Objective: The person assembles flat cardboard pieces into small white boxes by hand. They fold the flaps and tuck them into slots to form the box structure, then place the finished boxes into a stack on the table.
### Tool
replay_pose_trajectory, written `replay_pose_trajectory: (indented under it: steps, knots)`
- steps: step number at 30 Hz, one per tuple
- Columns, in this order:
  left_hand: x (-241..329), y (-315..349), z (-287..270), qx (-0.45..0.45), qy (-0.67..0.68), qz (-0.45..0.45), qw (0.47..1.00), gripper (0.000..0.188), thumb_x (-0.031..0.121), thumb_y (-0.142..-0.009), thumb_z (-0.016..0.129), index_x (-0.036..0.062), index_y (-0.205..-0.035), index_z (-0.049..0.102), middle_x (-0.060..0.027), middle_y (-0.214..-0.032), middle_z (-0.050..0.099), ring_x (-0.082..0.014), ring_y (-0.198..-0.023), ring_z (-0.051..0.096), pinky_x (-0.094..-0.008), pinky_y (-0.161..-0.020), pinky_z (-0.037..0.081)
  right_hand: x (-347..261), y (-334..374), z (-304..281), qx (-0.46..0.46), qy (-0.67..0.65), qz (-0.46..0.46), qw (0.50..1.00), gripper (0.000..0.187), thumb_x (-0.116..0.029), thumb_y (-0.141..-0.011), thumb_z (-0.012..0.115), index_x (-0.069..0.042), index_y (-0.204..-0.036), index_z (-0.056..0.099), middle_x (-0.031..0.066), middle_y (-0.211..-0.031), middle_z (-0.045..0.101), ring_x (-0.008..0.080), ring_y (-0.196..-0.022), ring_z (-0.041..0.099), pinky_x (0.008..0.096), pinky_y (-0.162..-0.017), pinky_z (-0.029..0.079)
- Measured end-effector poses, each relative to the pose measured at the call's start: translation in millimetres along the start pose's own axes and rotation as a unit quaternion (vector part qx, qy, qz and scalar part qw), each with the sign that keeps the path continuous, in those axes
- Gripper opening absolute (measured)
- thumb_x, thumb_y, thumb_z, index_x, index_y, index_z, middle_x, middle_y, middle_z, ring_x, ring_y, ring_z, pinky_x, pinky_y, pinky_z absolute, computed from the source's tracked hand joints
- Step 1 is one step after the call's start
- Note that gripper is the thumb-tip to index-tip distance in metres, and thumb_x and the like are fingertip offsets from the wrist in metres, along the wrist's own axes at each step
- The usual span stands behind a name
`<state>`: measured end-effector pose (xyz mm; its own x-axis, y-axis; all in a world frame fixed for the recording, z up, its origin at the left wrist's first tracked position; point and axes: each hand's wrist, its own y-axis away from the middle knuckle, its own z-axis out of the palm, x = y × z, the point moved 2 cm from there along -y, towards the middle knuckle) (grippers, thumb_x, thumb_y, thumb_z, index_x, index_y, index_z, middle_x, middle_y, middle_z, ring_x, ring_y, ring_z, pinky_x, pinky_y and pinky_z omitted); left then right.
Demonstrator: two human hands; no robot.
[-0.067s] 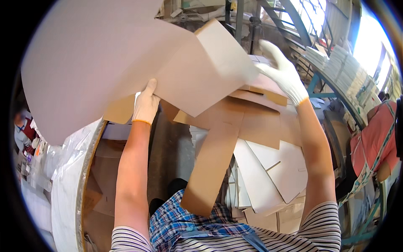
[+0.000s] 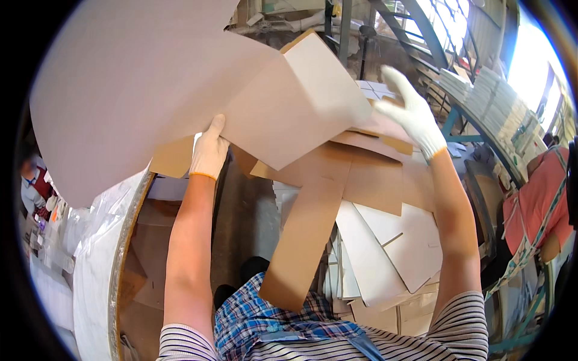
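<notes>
A large cardboard sheet (image 2: 138, 90), pale on its upper face, fills the upper left and middle. My left hand (image 2: 208, 157), in a white glove, grips its near edge with the thumb on top; the fingers underneath are hidden. To the right, my right hand (image 2: 415, 120), gloved too, is raised with thumb and fingers apart and holds nothing. It is just beyond the sheet's bent white flap (image 2: 328, 78). Below the sheet lie brown cardboard pieces (image 2: 373, 180), with a long brown strip (image 2: 307, 240) reaching toward my apron.
White-faced cardboard pieces (image 2: 400, 240) are piled in front of my right arm. On the left stands a table with a pale, film-covered top (image 2: 99, 265). A person in a pink top (image 2: 539, 201) is at the right, near stacked white sheets (image 2: 490, 90). Metal stairs (image 2: 415, 33) rise behind.
My right hand has shifted slightly right, away from the flap's end. The left hand and the sheet have barely moved.
</notes>
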<state>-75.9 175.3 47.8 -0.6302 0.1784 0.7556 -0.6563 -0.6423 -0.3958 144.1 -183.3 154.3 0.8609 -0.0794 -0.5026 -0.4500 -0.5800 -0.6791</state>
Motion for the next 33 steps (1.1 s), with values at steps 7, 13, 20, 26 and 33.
replay_pose_trajectory:
  steps: [7, 13, 20, 26, 33]
  knots:
    - [0, 0, -26, -0.026, 0.066, -0.041, 0.997, 0.046, 0.017, -0.108, 0.050, -0.0108, -0.144, 0.043, -0.0170, -0.151, 0.049, -0.0275, -0.138, 0.048, -0.0396, -0.118, 0.039, -23, 96, 12, -0.192, 0.308, -0.090, 0.927, 0.095, -0.021, -0.069, 0.081, -0.009, -0.154, 0.041, 0.0244, -0.148, 0.052, 0.0406, -0.132, 0.053, 0.0458, -0.110, 0.044]
    - [-48, -17, -14, -0.104, -0.082, -0.058, 0.989, 0.045, 0.003, -0.100, 0.053, -0.0051, -0.144, 0.045, -0.0192, -0.146, 0.052, -0.0313, -0.138, 0.048, -0.0448, -0.120, 0.036, -66, 169, 30, -0.248, 0.505, -0.191, 0.804, 0.051, -0.013, -0.081, 0.061, -0.007, -0.132, 0.058, 0.0064, -0.103, 0.067, 0.0231, -0.082, 0.063, 0.0379, -0.065, 0.053]
    - [-124, -30, 48, -0.162, -0.235, -0.107, 0.953, 0.045, 0.008, -0.099, 0.056, -0.0032, -0.142, 0.047, -0.0181, -0.143, 0.054, -0.0295, -0.134, 0.051, -0.0425, -0.116, 0.039, -41, 249, 28, -0.377, 0.275, -0.211, 0.859, 0.032, -0.015, -0.085, 0.066, -0.007, -0.116, 0.068, 0.0060, -0.090, 0.067, 0.0239, -0.076, 0.065, 0.0368, -0.065, 0.053]
    - [-125, -37, 47, -0.153, -0.292, -0.100, 0.939, 0.046, 0.013, -0.098, 0.059, -0.0015, -0.141, 0.049, -0.0171, -0.141, 0.056, -0.0281, -0.131, 0.053, -0.0405, -0.113, 0.041, -97, 139, -23, -0.263, -0.067, 0.123, 0.955, 0.030, -0.017, -0.079, 0.080, -0.006, -0.105, 0.070, 0.0063, -0.085, 0.067, 0.0169, -0.076, 0.066, 0.0308, -0.068, 0.053]
    - [-127, -47, 61, -0.157, -0.369, -0.072, 0.913, 0.047, 0.018, -0.097, 0.062, 0.0004, -0.139, 0.052, -0.0159, -0.139, 0.059, -0.0263, -0.127, 0.056, -0.0382, -0.110, 0.043, -120, 104, -5, 0.019, 0.129, -0.063, 0.990, 0.053, -0.017, -0.073, 0.087, -0.006, -0.121, 0.068, 0.0105, -0.095, 0.070, 0.0237, -0.085, 0.067, 0.0311, -0.070, 0.056]
